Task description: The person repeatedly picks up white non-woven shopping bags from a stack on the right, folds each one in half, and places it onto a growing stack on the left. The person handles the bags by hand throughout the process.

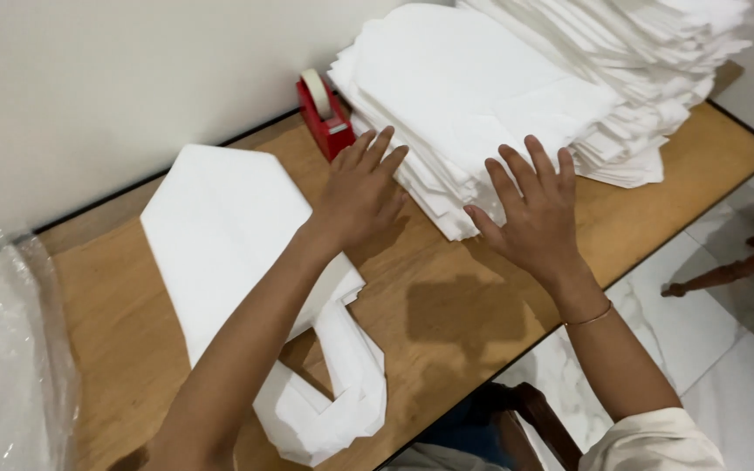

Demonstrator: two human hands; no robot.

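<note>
- The person is reaching both hands toward the pile of white sheets point(482, 96), which is sitting at the far end of the wooden table point(447, 323) against the wall.
- The left hand point(361, 194) is lying open, fingers spread, its fingertips touching the near left edge of the pile; it is gripping nothing.
- The right hand point(536, 214) is also lying open and flat, fingers fanned, resting on the near edge of the pile, and it is holding nothing either.
- A thin bracelet point(590, 317) is circling the right wrist.
- The pile is running out of sight at the top and right, so I cannot tell how far it goes.
- A red tape holder point(325, 113) is standing just left of the pile, close to the wall; the pile is hiding its right end.
- A single white bag point(220, 227) with loop handles is lying flat, left of the pile, and the left forearm is crossing over it and covering part of it.
- Clear plastic wrap point(6, 349) is bunching far left of the pile, cut off at the edge.
- Something brownish on the tiled floor point(700, 331), right of the pile, is too cut off to make out.
</note>
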